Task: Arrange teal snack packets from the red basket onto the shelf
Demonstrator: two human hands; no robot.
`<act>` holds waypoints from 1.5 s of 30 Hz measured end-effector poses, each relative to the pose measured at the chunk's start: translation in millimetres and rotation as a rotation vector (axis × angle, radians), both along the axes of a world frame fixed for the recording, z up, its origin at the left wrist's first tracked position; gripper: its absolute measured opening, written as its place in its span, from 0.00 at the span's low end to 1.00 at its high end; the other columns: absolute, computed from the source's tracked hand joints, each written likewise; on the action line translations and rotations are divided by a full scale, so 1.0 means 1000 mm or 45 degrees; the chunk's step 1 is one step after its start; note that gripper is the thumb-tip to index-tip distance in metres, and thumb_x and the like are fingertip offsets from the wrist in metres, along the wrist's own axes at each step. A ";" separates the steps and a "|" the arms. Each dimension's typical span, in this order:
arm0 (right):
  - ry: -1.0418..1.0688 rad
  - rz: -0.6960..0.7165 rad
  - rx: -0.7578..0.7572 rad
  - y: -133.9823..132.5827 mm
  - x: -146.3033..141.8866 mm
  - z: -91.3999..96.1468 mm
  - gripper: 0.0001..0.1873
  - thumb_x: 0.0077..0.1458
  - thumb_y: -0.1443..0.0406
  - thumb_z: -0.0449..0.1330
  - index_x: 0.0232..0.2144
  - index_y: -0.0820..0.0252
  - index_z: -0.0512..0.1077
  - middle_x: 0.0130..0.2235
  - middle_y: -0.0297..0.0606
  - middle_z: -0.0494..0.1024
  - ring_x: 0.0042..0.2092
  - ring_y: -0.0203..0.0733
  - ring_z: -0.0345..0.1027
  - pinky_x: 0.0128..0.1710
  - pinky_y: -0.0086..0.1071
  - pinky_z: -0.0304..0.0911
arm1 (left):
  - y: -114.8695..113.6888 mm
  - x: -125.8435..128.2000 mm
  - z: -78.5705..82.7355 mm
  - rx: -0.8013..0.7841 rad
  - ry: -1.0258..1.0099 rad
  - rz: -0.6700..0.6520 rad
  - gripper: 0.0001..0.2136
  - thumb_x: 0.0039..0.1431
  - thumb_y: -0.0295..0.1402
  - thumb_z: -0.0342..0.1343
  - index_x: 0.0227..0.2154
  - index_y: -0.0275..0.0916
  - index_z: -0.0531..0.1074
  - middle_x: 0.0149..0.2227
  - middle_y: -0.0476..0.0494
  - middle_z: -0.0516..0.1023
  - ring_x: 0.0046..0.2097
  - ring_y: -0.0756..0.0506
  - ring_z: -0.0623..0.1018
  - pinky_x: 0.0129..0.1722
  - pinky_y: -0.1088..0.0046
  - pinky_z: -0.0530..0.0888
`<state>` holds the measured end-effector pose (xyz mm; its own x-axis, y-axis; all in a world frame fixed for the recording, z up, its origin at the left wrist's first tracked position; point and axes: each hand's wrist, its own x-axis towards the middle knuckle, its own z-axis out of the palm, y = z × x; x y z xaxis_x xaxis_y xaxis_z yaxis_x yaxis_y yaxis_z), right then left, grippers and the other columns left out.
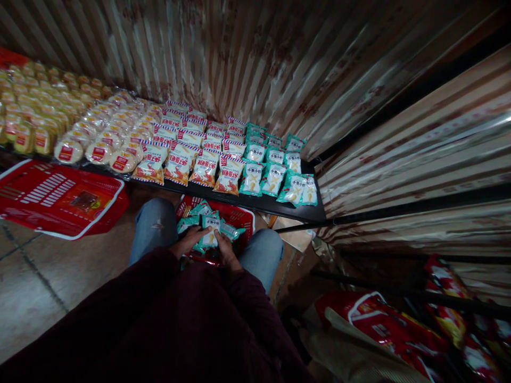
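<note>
My left hand (190,239) and my right hand (225,250) both grip teal snack packets (210,230) over a red basket (239,215) that rests between my knees and holds more of the same packets. Fingers of each hand curl round the packets' sides. Just beyond the basket runs a low black shelf (279,206). Rows of matching teal packets (275,170) lie on its right end.
Red and white snack bags (191,154) fill the shelf's middle, round wrapped cakes (80,133) its left. A second red basket (56,199) lies on the tiled floor at left. Striped corrugated walls close in behind and at right. Red packaging (383,324) is piled at lower right.
</note>
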<state>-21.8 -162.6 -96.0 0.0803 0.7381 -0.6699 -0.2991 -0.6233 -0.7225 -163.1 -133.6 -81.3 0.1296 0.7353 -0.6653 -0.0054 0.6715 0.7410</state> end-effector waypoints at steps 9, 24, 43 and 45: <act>-0.111 -0.057 0.116 0.000 0.000 -0.008 0.25 0.43 0.48 0.64 0.35 0.61 0.74 0.33 0.38 0.80 0.31 0.41 0.72 0.34 0.33 0.68 | -0.001 0.003 -0.009 0.037 -0.010 0.034 0.29 0.42 0.59 0.58 0.34 0.35 0.74 0.36 0.40 0.80 0.38 0.42 0.78 0.35 0.70 0.72; -0.190 -0.039 0.212 0.001 0.004 -0.015 0.24 0.41 0.50 0.65 0.37 0.59 0.75 0.36 0.37 0.80 0.36 0.42 0.73 0.40 0.35 0.68 | 0.002 0.001 -0.007 0.129 0.271 -0.061 0.21 0.49 0.51 0.58 0.32 0.35 0.75 0.34 0.42 0.79 0.39 0.42 0.77 0.36 0.72 0.69; -0.274 -0.058 0.175 0.000 0.005 -0.021 0.19 0.42 0.51 0.63 0.32 0.57 0.75 0.33 0.36 0.80 0.38 0.44 0.72 0.42 0.36 0.67 | 0.005 -0.001 -0.013 0.296 0.592 -0.228 0.09 0.60 0.36 0.53 0.38 0.36 0.73 0.41 0.43 0.75 0.44 0.45 0.75 0.46 0.64 0.71; -0.303 -0.080 0.171 0.001 0.007 -0.022 0.18 0.41 0.52 0.64 0.32 0.57 0.75 0.32 0.35 0.79 0.39 0.44 0.72 0.43 0.36 0.67 | 0.003 0.000 -0.010 0.357 0.587 -0.187 0.07 0.58 0.33 0.54 0.36 0.38 0.73 0.39 0.43 0.76 0.44 0.44 0.75 0.47 0.67 0.69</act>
<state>-14.9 -161.7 -117.6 0.2720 0.8076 -0.5232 -0.1457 -0.5029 -0.8520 -163.4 -130.6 -91.1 -0.0141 0.8884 -0.4588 0.4404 0.4174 0.7948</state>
